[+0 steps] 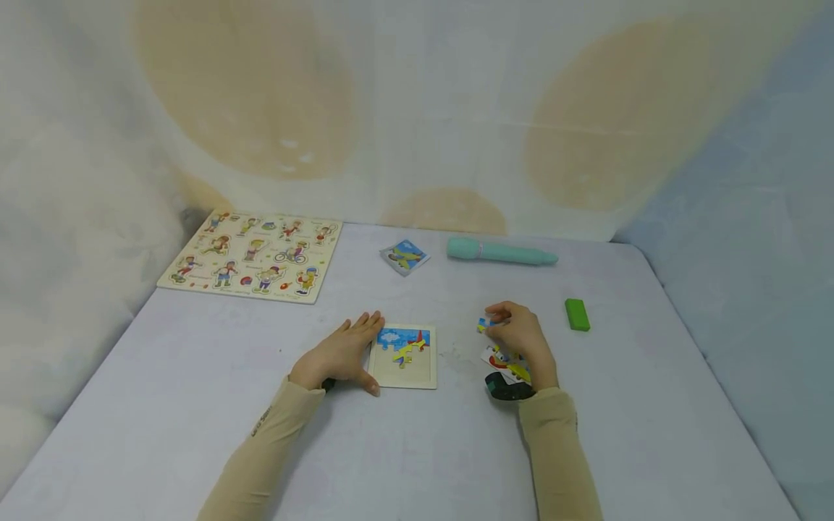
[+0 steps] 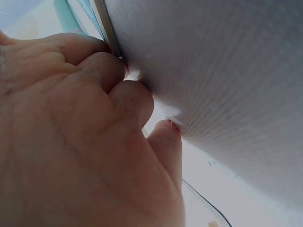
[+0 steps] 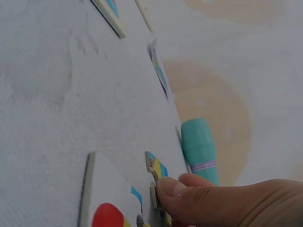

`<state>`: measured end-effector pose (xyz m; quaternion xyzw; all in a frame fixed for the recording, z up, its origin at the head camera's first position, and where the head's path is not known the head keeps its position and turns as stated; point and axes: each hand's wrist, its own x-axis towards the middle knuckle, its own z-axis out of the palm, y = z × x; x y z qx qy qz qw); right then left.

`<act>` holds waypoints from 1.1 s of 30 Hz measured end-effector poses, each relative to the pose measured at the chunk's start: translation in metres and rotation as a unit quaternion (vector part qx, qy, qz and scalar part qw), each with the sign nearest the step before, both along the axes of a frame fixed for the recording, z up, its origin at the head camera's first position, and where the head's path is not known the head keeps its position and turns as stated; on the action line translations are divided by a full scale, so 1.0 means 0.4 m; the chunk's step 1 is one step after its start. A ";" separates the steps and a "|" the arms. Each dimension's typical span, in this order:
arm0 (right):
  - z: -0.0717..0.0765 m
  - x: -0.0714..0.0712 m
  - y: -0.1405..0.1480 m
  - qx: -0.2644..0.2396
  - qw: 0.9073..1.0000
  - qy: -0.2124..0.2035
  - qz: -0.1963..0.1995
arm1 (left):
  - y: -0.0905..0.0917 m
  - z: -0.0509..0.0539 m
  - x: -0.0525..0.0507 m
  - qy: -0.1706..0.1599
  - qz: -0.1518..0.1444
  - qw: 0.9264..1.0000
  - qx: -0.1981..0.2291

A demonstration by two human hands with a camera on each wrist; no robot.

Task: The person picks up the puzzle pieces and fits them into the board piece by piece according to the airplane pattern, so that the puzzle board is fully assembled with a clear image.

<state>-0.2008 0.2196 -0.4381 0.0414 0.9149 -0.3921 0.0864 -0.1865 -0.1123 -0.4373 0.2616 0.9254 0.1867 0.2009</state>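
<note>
A small square puzzle board (image 1: 404, 376) lies mid-table, its upper part filled with blue sky and yellow pieces. My left hand (image 1: 340, 356) rests spread on the table, fingertips and thumb at the board's left edge; the left wrist view shows its back and fingers (image 2: 128, 101). To the right, my right hand (image 1: 521, 334) pinches a small blue and yellow puzzle piece (image 1: 482, 325), seen also as a piece (image 3: 156, 165) at the thumb in the right wrist view. Below that hand lie loose pieces (image 1: 500, 358), partly hidden by it, with white, red and yellow print.
A large pegboard puzzle with children figures (image 1: 254, 253) lies at the back left. Behind the small board are a picture card (image 1: 405, 257) and a teal flashlight-shaped thing (image 1: 498, 252). A green block (image 1: 577, 315) lies at the right.
</note>
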 end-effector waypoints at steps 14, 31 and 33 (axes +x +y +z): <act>-0.006 -0.011 0.000 0.004 1.000 0.000 0.017 | 0.000 0.004 -0.005 -0.004 0.005 1.000 -0.008; -0.010 -0.004 -0.012 0.003 1.000 -0.006 0.017 | -0.002 -0.009 -0.006 -0.007 0.004 1.000 -0.008; -0.011 -0.004 -0.019 -0.007 1.000 -0.005 0.016 | -0.002 -0.008 -0.006 -0.008 0.003 1.000 -0.007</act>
